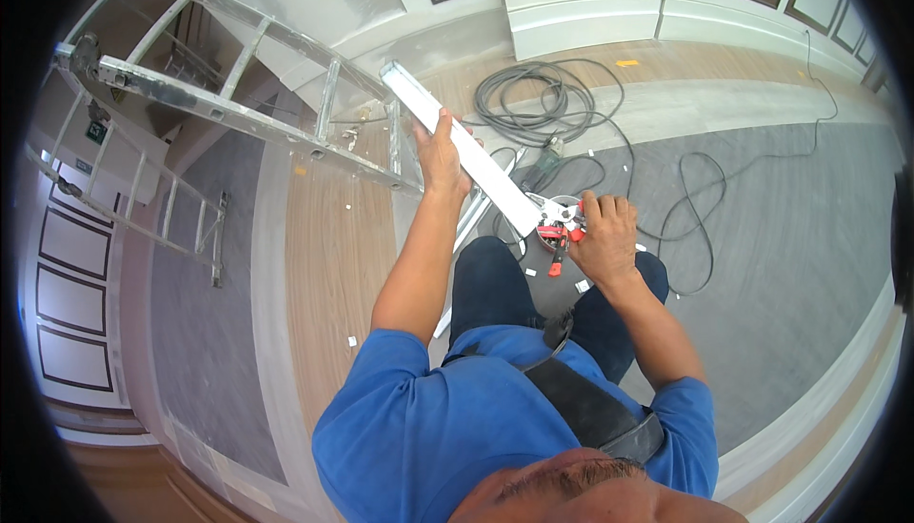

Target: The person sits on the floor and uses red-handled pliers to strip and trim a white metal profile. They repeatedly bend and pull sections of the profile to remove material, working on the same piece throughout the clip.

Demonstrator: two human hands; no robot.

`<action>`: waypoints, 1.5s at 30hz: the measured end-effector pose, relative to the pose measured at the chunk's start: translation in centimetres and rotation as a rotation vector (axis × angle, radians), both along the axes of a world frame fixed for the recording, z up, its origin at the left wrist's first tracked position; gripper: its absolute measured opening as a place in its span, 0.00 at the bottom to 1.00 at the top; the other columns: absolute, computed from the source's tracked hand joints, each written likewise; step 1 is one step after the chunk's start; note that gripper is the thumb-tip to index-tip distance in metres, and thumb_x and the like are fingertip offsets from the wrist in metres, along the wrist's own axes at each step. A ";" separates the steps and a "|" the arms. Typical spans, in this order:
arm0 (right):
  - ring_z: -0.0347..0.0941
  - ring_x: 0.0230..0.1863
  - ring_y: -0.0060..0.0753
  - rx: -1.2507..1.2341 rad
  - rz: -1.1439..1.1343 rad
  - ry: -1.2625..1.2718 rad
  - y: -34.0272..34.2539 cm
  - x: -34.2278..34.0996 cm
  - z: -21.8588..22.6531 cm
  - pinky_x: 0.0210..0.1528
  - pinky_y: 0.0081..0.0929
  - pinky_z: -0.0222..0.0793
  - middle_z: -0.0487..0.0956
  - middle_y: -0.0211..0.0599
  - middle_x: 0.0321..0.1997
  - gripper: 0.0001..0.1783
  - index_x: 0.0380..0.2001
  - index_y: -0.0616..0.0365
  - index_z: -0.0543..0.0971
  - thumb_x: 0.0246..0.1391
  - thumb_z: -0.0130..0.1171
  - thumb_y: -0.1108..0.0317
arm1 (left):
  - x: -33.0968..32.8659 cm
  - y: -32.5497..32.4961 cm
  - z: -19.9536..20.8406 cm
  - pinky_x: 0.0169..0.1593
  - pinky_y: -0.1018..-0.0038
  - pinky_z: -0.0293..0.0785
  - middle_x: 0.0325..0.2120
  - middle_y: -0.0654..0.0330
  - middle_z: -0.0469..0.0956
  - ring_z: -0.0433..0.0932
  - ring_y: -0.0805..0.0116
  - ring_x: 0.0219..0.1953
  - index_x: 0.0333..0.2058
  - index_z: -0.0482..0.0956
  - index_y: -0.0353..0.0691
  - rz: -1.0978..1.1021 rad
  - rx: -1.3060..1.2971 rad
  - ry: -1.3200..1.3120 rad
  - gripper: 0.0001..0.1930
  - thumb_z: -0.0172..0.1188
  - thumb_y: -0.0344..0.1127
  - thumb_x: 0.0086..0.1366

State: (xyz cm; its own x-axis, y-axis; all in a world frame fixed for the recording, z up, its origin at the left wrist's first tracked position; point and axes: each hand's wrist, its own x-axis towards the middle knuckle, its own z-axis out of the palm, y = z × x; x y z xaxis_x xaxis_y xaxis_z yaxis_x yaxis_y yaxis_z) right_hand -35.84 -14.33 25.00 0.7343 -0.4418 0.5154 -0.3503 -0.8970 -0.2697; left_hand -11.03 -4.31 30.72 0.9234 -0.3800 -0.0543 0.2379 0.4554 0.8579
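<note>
white channel strip (pixel 490 173) slants in front of the person (pixel 476 399), its near end just beside the cutter. the left hand (pixel 441 155) grasps it around the upper half, thumb along its face, probably to steady and angle the length. the right hand (pixel 606 236) is clenched around the grips of a red-and-silver cutter (pixel 559 212), seemingly placed low to match that end; contact cannot be told. a red-tipped handle (pixel 555 268) sits beneath, presumably for easy reach. small white pieces (pixel 583 286) lie scattered nearby.

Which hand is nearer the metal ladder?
Left. The left hand, gripping the white strip, is just right of the ladder; the right hand is farther right, at the red-handled tool.
</note>
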 end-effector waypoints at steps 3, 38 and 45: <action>0.69 0.46 0.48 0.034 -0.013 0.000 0.2 0.2 0.3 0.51 0.44 0.63 0.75 0.41 0.39 0.33 0.50 0.60 0.77 0.35 0.72 0.65 | -1.0 0.0 0.1 0.32 0.63 0.78 0.42 0.58 0.68 0.72 0.63 0.38 0.61 0.60 0.47 -0.009 0.002 0.010 0.20 0.53 0.41 0.76; 0.70 0.38 0.41 -0.252 0.084 -0.050 -2.4 -0.2 2.5 0.46 0.41 0.63 0.72 0.37 0.32 0.26 0.44 0.59 0.77 0.35 0.66 0.69 | -1.7 0.9 -0.1 0.32 0.65 0.76 0.40 0.61 0.68 0.72 0.65 0.36 0.54 0.64 0.48 0.147 -0.075 0.048 0.21 0.62 0.48 0.72; 0.71 0.39 0.43 -0.301 0.162 -0.044 -2.4 -0.6 4.5 0.49 0.41 0.64 0.74 0.39 0.34 0.27 0.43 0.61 0.76 0.34 0.68 0.67 | -1.1 1.3 0.8 0.30 0.71 0.75 0.36 0.63 0.68 0.72 0.71 0.33 0.52 0.64 0.48 -0.024 -0.248 -0.050 0.19 0.61 0.48 0.73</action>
